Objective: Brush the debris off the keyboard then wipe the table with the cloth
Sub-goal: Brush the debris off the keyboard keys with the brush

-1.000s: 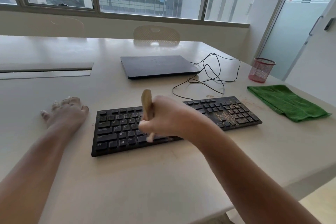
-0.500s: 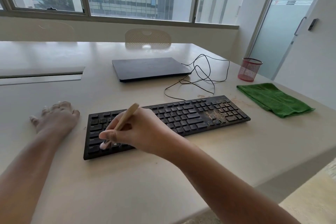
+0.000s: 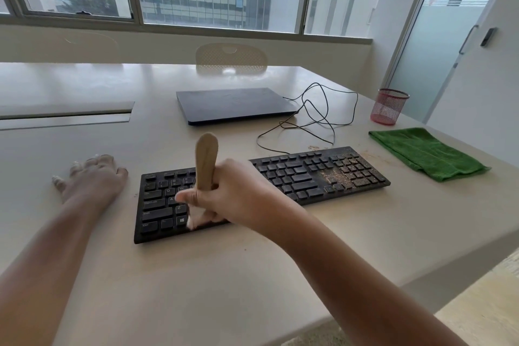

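Bristles of a small wooden-handled brush (image 3: 205,166) are down on the lower left keys of the black keyboard (image 3: 261,191), near the middle of the frame. The person's right hand (image 3: 230,194) is clenched around the brush handle, which stands almost upright, its rounded end pointing at the window. The left hand (image 3: 92,180) lies flat on the desk (image 3: 224,275) just left of the keyboard, fingers (image 3: 75,167) spread and relaxed, holding nothing and not touching the keyboard's edge.

Most of the debris (image 3: 335,175), a brownish scatter like sawdust, sits at the far right end of the keyboard around the number pad, with more crumbs on the desk just beyond that end and behind it. The green cloth (image 3: 427,153) lies folded at centre right, near the keyboard's right end but apart from it, untouched.

Brushing is the step in hand, and to my eye it is far from done. I would work in short strokes along the rows, always one way, towards the right end where the mess already lies, so that nothing gets pushed back over keys already cleaned. Tilting the bristles into the gaps between keys should lift what is lodged there. The left hand could usefully steady the keyboard's left edge so it doesn't slide. Flicking hard risks sending grit onto the closed laptop (image 3: 236,104) or into the loose cable (image 3: 317,115) behind.
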